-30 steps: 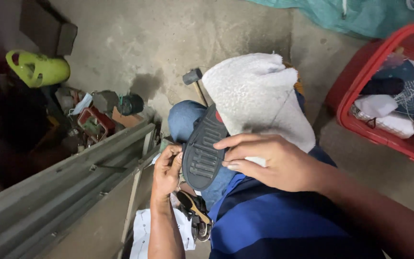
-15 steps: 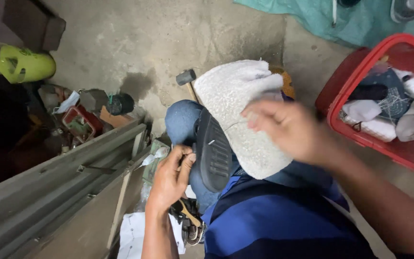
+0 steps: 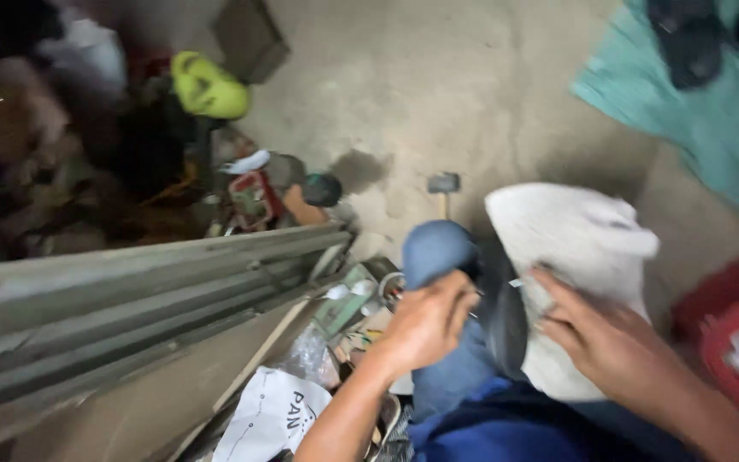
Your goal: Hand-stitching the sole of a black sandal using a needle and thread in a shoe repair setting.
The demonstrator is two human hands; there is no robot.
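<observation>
— What is the right hand [image 3: 613,342] doing?

— It lies on the pale grey knitted cloth [image 3: 575,257] spread over the person's lap. The fingers [image 3: 549,295] are bent and spread a little, their tips pressing into the cloth's left edge. Motion blur hides whether they pinch it or only rest there, so I cannot tell.

— And the left hand [image 3: 425,325]?

— Curled into a loose fist beside the blue-denim knee [image 3: 434,252], knuckles toward the camera. The fingers are drawn in close; what they close on is hidden behind the hand.

— Where is the shoe?

— The dark rubber-soled shoe [image 3: 505,329] sits on the lap between the two hands, half under the cloth, with the right fingertips just beside its edge.

— Anything else around?

— A small grey-headed hammer [image 3: 444,186] lies on the concrete floor [image 3: 438,85] beyond the knee. A red plastic basket [image 3: 724,325] stands at the right, a grey metal rail [image 3: 130,291] runs across the left, and a yellow-green plastic shoe [image 3: 207,85] lies among the clutter beyond it.
</observation>
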